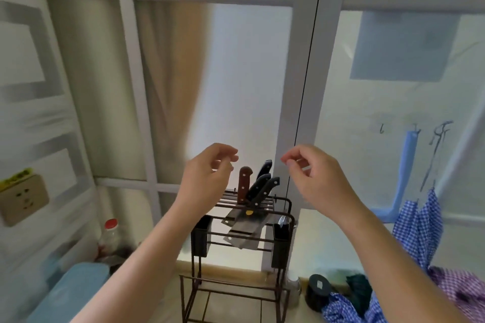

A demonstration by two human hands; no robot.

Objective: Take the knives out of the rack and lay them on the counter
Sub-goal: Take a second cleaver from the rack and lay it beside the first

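A dark wire knife rack (283,202) stands on the counter in the middle of the head view, against a frosted window. Several knives sit in its top slots: one with a brown wooden handle (244,181) and three with black handles (263,186), their wide steel blades (242,235) hanging below. My left hand (207,178) hovers just left of the handles, fingers loosely curled, holding nothing. My right hand (312,178) hovers to the right of them, thumb and fingers apart, also holding nothing. Neither hand touches a knife.
A tan tiled counter (168,291) runs under the rack. A blue lidded box (68,294) and a red-capped bottle (109,236) stand at left. A black jar (319,292) and checked cloths (417,228) lie at right. A wall socket (23,199) is on the left wall.
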